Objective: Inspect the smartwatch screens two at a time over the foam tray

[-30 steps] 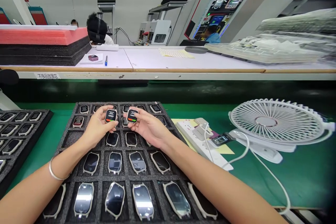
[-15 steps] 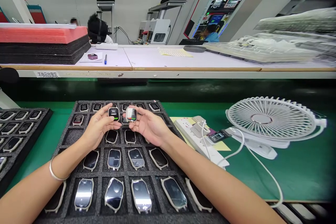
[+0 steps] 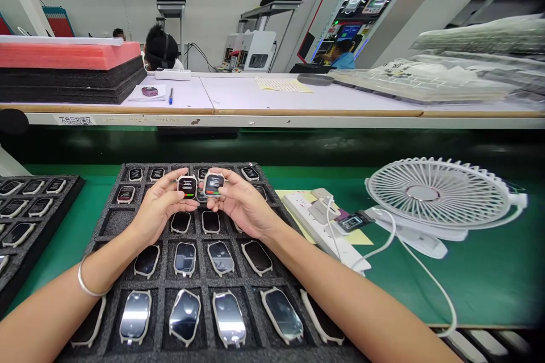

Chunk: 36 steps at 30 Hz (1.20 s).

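Note:
My left hand (image 3: pixel 159 204) grips a smartwatch body (image 3: pixel 187 186) with a pale frame; its lit screen shows white text and a green patch at the bottom. Close beside it, my right hand (image 3: pixel 242 204) is closed on a second smartwatch body (image 3: pixel 213 183), its screen lit with text and a red and a green patch. Its thumb lies over the lower screen. Both watches are held above the far half of a black foam tray (image 3: pixel 162 283). Strapless watch bodies, such as this one (image 3: pixel 184 315), lie in its compartments.
Another foam tray (image 3: pixel 42 232) with watches stands at the left. To the right are a white power strip (image 3: pixel 315 221) with cables and a white fan (image 3: pixel 426 193). A shelf (image 3: pixel 238 99) crosses behind, holding foam stacks (image 3: pixel 63 82). Two people are visible beyond.
The right-hand watch has turned so its screen text faces me more, and my right thumb has come onto the screen. The left-hand watch has shifted slightly right.

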{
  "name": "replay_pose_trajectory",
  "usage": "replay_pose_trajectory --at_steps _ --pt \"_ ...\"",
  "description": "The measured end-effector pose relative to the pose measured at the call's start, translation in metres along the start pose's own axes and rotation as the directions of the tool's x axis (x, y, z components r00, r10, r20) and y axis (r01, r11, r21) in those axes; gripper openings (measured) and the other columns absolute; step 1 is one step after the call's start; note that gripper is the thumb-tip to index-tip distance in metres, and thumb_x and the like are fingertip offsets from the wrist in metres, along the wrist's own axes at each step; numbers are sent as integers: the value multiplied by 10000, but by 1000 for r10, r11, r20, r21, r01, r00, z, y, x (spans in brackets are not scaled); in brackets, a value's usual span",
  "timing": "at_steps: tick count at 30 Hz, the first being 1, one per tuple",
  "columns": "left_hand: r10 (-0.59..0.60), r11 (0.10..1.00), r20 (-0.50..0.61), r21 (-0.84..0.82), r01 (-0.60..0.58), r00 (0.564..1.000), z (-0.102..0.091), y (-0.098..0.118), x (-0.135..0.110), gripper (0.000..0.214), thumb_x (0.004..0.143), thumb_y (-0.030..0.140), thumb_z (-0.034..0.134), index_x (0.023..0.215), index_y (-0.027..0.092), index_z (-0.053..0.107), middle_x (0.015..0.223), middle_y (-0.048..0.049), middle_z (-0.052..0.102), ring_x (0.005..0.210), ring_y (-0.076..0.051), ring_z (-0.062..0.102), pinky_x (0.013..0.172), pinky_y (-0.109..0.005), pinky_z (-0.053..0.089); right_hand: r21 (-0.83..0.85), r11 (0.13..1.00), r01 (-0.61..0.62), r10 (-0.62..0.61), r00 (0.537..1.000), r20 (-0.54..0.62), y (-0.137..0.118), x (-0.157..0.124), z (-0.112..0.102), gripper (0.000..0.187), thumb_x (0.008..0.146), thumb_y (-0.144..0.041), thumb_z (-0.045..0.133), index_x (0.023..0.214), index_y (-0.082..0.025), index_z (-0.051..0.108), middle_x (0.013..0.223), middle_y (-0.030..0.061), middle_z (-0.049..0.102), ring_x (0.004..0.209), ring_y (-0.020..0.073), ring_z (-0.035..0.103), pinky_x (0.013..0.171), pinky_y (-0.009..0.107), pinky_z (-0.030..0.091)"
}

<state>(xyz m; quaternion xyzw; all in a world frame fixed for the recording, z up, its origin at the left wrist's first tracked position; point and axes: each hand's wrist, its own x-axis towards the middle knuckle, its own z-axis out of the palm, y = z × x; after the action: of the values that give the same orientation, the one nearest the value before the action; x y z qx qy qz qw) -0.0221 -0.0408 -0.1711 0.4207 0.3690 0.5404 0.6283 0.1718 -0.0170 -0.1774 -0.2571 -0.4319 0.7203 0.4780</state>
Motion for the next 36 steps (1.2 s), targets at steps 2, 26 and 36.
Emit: replay_pose_trajectory --at_steps 2,26,36 --pt "3 1000 6 15 -3 1000 1 1 -1 552 702 218 755 1233 194 609 1015 -40 725 722 -177 738 766 -346 595 -38 999 25 -24 1000 20 0 -2 1 411 720 -163 751 1105 -227 622 946 13 729 660 129 675 660 274 516" --pt "132 985 24 111 -134 991 2 2 -5 527 728 198 736 1239 200 609 1081 -55 726 748 -165 743 788 -348 618 -139 983 116 -109 992 61 3 -4 -1 467 752 -174 741 1192 -256 609 1053 31 720 749 149 704 788 348 569" --pt "152 976 17 155 -153 988 3 0 -3 570 723 177 752 1277 204 618 1093 -55 718 736 -140 732 811 -338 622 -152 976 157 -143 985 96 4 -4 -1 470 768 -219 771 1210 -261 614 1041 35 709 762 159 706 804 368 579"
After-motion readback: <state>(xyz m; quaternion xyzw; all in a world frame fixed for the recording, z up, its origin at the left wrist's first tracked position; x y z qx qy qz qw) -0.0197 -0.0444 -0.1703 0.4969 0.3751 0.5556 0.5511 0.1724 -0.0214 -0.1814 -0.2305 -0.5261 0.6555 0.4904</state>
